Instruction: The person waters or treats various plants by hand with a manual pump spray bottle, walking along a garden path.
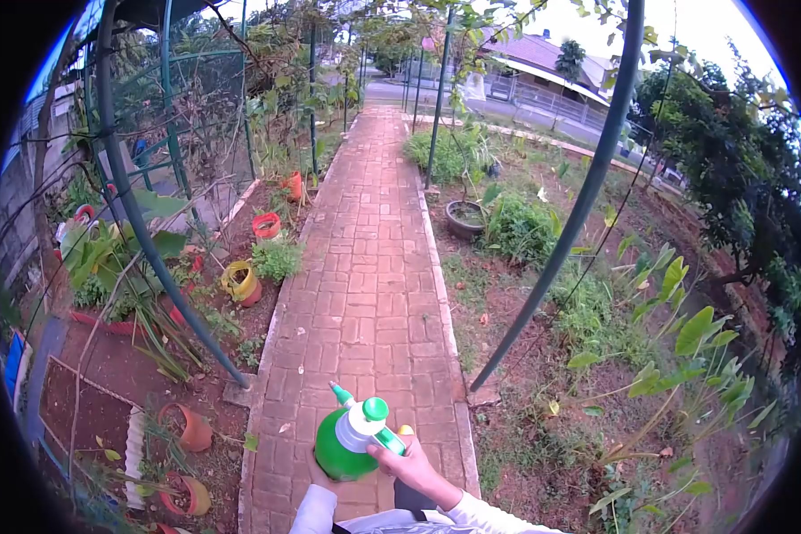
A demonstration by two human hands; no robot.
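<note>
A green pump spray bottle [338,449] with a white collar, a green top knob and a nozzle aimed ahead to the left is held in front of my body. My right hand [409,467] is closed around its handle, thumb near the trigger area. Only a sliver of my left hand [326,481] shows at the lower left of the bottle, against its underside; its fingers are hidden behind the bottle. White sleeves cover both arms.
A brick path [365,267] runs straight ahead between soil beds. Green metal poles [587,187] arch over both sides. Orange pots [187,427], a yellow pot [240,283] and a red pot [265,226] line the left; a dark round planter [465,220] and leafy plants stand right.
</note>
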